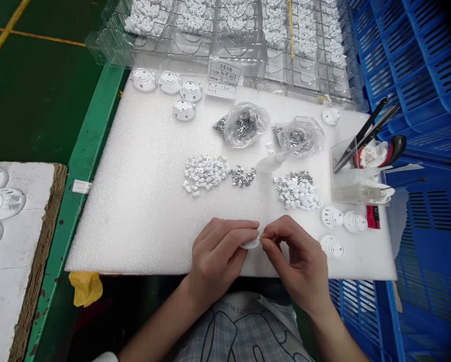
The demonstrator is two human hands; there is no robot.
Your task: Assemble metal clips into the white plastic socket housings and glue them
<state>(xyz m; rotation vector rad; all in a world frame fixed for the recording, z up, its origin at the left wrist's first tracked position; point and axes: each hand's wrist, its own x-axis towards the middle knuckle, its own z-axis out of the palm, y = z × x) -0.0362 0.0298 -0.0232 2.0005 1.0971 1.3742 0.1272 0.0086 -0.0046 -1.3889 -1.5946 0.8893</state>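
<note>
Work surface seen from the head camera. A white foam sheet (134, 211) covers the bench, bordered on the left by a green metal edge (78, 151) and on the right by blue crates (417, 45). Clear plastic trays (172, 53), their compartments filled with small white pieces, lie along the far side. The left hand (221, 254), near the front edge of the sheet, grasps a round white part (252, 244), with its fingers laid over the top. The right hand (302, 261) faces it, thumb and forefinger pinched on a tiny dark piece (262, 238) at the part's rim; the piece is too small to identify. A clear box (351, 188) holding tools stands at the right. Beyond the hands lie 2 clear bags, the left bag (248, 125) and the right bag (302, 136), both containing small metal pieces. Of the loose round white parts on the sheet, 4 lie at the far left, 1 at the far right and 3 near the clear box. A translucent bottle (272, 162) stands between 2 heaps of white pieces, the left heap (206, 173) and the right heap (296, 195). A smaller metal heap (243, 177) lies just beside the left heap.
</note>
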